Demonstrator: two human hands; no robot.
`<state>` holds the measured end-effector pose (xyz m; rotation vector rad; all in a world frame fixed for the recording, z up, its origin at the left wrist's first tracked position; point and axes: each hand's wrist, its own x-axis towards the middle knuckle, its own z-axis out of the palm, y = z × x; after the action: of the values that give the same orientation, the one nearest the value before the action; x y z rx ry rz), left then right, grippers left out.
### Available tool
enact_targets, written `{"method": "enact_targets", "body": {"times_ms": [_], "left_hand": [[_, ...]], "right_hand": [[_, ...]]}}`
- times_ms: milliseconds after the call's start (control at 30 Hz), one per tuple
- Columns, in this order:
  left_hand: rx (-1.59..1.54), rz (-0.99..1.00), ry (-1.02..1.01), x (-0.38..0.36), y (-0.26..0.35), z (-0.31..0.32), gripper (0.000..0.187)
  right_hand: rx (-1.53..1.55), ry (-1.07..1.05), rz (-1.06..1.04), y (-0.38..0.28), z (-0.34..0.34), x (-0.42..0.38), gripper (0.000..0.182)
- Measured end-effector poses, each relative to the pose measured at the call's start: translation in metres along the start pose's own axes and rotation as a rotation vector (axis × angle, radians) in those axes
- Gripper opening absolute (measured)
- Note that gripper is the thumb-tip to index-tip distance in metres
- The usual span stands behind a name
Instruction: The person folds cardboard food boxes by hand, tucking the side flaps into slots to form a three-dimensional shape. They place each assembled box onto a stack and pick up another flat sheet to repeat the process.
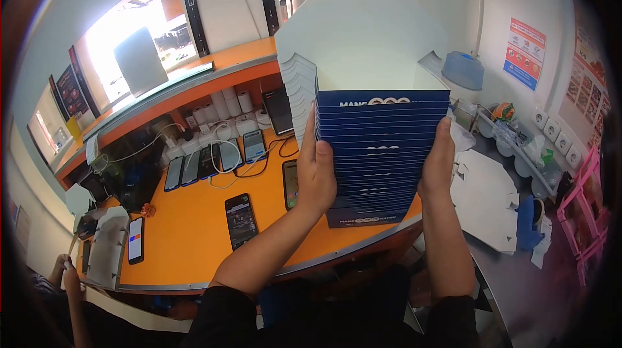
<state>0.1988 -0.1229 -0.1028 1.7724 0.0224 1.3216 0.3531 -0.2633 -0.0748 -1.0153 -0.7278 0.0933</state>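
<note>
- A tall stack of blue boxes, nested and pale inside, is being held upright toward 3 o'clock of the view's centre, with "MANG" lettering being shown on its front; whether its base is being borne by the counter's edge cannot be told.
- The stack's left side is being pressed by the left hand, its fingers being stretched upward along the side and its thumb being laid near the front corner.
- The opposite side is being clasped by the right hand, 1 raised digit being shown at the edge; the remaining fingers are being partly hidden, so their exact bend cannot be told.
- On the orange counter, 2 dark phones are being seen near 7 o'clock, and a lit phone near 8 o'clock.
- A row of phones is being trailed by cables at 9 to 10 o'clock, below paper rolls.
- Flat white cardboard is being supported by a dark table at 4 o'clock.
- Another person's hands are being glimpsed at 8 o'clock, well apart.
</note>
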Motion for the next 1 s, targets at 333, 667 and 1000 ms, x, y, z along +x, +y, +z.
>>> {"method": "enact_targets", "body": {"times_ms": [333, 667, 1000], "left_hand": [[0.073, -0.012, -0.087, -0.011, -0.012, -0.026, 0.092], [0.174, -0.005, 0.085, -0.034, -0.025, -0.016, 0.092], [0.151, 0.010, 0.021, -0.037, -0.025, -0.018, 0.096]], "right_hand": [[-0.116, -0.226, -0.161, 0.042, -0.034, -0.021, 0.071], [-0.157, -0.078, 0.009, 0.047, -0.014, -0.047, 0.078], [-0.203, -0.076, -0.046, 0.050, -0.021, -0.049, 0.083]]}}
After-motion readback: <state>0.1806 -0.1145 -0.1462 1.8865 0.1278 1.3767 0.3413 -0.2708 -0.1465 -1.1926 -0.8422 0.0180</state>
